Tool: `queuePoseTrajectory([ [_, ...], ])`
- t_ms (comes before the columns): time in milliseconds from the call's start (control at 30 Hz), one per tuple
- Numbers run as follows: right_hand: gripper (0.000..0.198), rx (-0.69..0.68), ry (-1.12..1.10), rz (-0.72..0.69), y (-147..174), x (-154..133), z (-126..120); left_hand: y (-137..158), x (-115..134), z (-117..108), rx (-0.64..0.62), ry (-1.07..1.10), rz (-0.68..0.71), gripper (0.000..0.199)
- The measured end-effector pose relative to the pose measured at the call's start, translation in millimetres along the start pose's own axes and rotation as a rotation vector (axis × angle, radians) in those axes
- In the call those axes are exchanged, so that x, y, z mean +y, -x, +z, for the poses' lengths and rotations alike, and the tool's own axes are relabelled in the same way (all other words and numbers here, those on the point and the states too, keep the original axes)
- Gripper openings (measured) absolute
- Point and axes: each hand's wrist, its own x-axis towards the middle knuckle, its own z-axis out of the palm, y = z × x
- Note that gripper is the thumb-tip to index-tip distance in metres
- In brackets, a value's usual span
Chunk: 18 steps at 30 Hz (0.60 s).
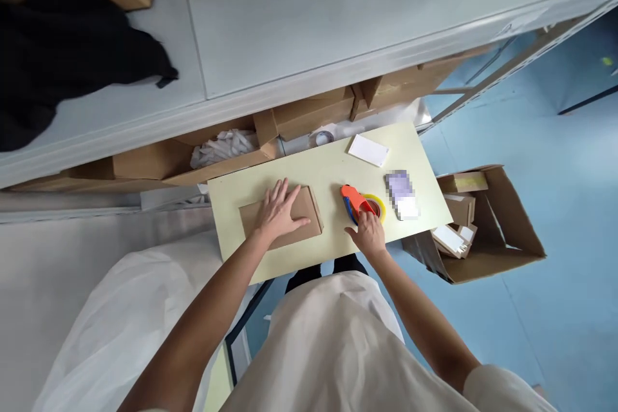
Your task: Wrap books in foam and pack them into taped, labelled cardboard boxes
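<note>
A flat brown cardboard box (309, 212) lies on the pale yellow table (333, 170). My left hand (280, 211) rests on top of it, fingers spread. To the right, my right hand (369, 235) has its fingers closed on the near end of an orange tape dispenser (354, 196). The dispenser has a blue edge and carries a roll of yellow tape (381, 206). Beyond it are a white rectangular pack (368, 150) and a blurred purple and white item (402, 195).
An open carton (512, 232) with small boxes stands on the blue floor at the right. Under the grey shelf (309, 32) are cartons, one with crumpled white material (224, 148), and a tape roll (323, 137). Black cloth (72, 58) lies on the shelf. White plastic (140, 315) is at the left.
</note>
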Motion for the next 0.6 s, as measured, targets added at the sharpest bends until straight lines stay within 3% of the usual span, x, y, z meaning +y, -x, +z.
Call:
queuePoseTrajectory([
  [100, 0.031, -0.139, 0.063, 0.01, -9, 3, 7, -12, 15, 9, -0.102, -0.059, 0.008, 0.094],
  [200, 0.023, -0.186, -0.011, -0.045, -14, 9, -3, -6, 19, 14, -0.136, -0.109, -0.088, 0.096],
  [300, 0.024, -0.163, -0.264, -0.056, -10, 25, -26, 3, 19, 12, -0.172, -0.139, -0.157, 0.098],
  [400, 0.027, -0.25, -0.682, 0.008, -2, 45, -44, 2, 25, 2, -0.169, -0.103, -0.166, 0.093],
  [500, 0.033, -0.369, -1.045, 0.019, 7, 60, -43, -19, 44, -10, -0.148, 0.122, -0.232, 0.078],
  [533, 0.034, -0.395, -1.121, 0.022, 9, 63, -39, -30, 52, -13, -0.199, 0.251, -0.284, 0.074],
  [600, 0.036, -0.422, -1.208, 0.046, 14, 65, -31, -53, 68, -15, -0.469, 0.486, -0.385, 0.072],
])
